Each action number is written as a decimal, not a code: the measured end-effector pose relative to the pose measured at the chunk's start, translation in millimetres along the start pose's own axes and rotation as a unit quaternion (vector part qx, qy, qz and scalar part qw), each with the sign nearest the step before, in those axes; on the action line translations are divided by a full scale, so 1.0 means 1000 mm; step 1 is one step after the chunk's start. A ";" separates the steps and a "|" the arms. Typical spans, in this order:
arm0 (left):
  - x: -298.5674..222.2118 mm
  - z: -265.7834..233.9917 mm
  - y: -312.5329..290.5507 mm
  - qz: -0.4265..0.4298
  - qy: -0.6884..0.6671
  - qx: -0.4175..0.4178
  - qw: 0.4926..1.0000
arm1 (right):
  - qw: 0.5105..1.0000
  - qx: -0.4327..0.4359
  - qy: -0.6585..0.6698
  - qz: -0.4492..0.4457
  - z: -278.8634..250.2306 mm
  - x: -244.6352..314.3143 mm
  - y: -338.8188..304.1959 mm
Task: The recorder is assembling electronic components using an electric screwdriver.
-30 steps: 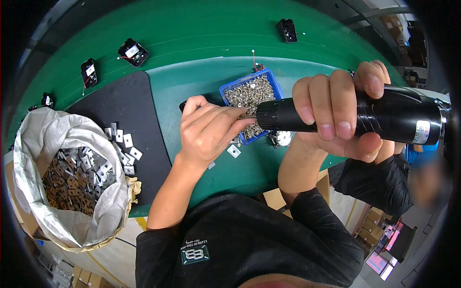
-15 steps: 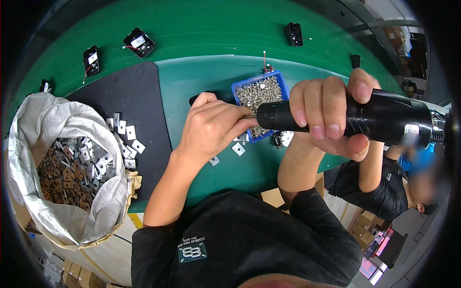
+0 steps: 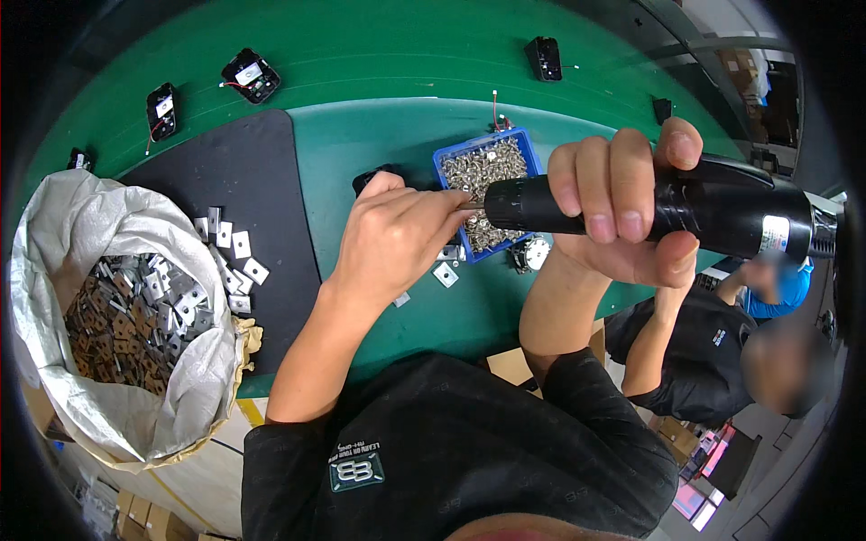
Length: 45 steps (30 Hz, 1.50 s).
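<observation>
My right hand (image 3: 622, 194) is wrapped round a black electric screwdriver (image 3: 722, 212), held nearly level with its nose toward the left. A thin bit (image 3: 474, 206) runs from that nose to the fingertips of my left hand (image 3: 392, 230). Thumb and fingers there are pinched together at the bit's end; whether they grip the bit itself or a small piece is hidden. Behind the left hand a black part (image 3: 377, 176) shows partly. Below the screwdriver's nose stands a blue bin (image 3: 442, 169) full of small metal screws. Square metal plates (image 3: 445, 274) lie near the left wrist.
A white sack (image 3: 54, 234) of metal plates stands at left, with loose plates (image 3: 256, 270) on a black mat (image 3: 271, 171). Black housings (image 3: 251, 77) with wires sit along the far green surface. A small round metal part (image 3: 536, 254) is beside the bin. A co-worker (image 3: 695, 352) is at right.
A little more of the bit shows between my left fingertips and the screwdriver's nose. Both hands keep their hold. The co-worker at right has shifted, and the view has moved slightly.
</observation>
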<state>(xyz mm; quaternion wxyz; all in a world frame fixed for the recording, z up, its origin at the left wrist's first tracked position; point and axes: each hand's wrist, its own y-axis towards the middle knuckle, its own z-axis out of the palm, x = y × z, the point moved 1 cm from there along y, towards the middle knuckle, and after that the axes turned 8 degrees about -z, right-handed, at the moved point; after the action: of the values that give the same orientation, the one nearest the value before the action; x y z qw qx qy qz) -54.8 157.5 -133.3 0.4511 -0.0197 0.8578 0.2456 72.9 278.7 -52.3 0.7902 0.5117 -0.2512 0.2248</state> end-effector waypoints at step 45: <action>0.045 -0.042 -0.023 -0.144 0.052 0.059 0.987 | 0.964 -0.216 -0.155 0.017 0.038 -0.081 -0.009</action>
<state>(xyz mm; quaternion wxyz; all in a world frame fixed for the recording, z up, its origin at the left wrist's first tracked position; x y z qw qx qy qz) -107.8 126.8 -158.1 0.4369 -0.1287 0.8813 0.1258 9.7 232.5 -96.4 0.8297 0.3528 -0.4219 0.0960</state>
